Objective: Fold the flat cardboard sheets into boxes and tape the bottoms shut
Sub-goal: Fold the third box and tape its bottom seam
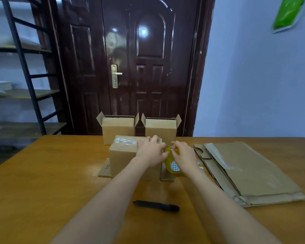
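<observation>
Two brown cardboard boxes [139, 128] stand finished at the far edge of the wooden counter [42, 173], and you are taping a third.

Your left hand [151, 149] lies flat, fingers spread, on the upturned third cardboard box [127, 155], which already carries a strip of clear tape [127, 140] along its bottom seam. Your right hand [184, 154] grips the yellow roll of packing tape [172, 164] just beside that box. To the right, a stack of flat cardboard sheets [250, 171] is left to fold. A black pen-shaped tool [156, 205] lies untouched near you.
</observation>
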`<state>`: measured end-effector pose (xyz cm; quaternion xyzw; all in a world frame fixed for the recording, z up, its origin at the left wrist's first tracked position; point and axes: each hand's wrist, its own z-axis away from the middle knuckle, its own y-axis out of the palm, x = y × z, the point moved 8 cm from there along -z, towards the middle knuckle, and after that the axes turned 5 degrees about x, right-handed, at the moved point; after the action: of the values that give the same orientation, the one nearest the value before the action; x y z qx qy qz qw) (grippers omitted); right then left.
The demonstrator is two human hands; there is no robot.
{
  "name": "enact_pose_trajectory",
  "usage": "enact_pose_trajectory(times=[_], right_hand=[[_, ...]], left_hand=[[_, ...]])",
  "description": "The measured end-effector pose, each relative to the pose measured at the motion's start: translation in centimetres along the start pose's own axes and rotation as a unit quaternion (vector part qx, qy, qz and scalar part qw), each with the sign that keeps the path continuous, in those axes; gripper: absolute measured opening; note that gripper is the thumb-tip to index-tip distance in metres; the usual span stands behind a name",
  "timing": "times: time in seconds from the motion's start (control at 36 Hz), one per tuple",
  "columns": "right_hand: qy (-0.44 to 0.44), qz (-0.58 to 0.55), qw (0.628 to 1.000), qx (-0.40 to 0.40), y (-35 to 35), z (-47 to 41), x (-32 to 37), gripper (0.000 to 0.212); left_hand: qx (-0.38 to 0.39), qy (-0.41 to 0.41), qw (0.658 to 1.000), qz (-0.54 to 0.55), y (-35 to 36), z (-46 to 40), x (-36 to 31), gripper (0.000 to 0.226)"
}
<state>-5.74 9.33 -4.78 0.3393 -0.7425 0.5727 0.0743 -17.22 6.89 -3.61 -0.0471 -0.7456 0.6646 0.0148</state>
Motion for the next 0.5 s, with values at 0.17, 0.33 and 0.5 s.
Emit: enact_pose_trajectory(times=[0.17,0.33,0.5], right_hand=[[0.013,-0.022,1.000,-0.005,-0.3,0.5,0.1,0.016],[0.016,-0.045,0.999,-0.016,-1.0,0.6,0.4,0.011],[0.060,-0.121,0.990,-0.051,-1.8,-0.3,-0.4,0.010]], left_hand=[[-0.002,-0.009,1.000,-0.029,0.4,0.0,-0.4,0.054],[-0.014,-0.015,0.999,-0.029,0.5,0.1,-0.2,0.053],[-0.003,-0.022,0.999,-0.026,0.5,0.0,-0.4,0.052]])
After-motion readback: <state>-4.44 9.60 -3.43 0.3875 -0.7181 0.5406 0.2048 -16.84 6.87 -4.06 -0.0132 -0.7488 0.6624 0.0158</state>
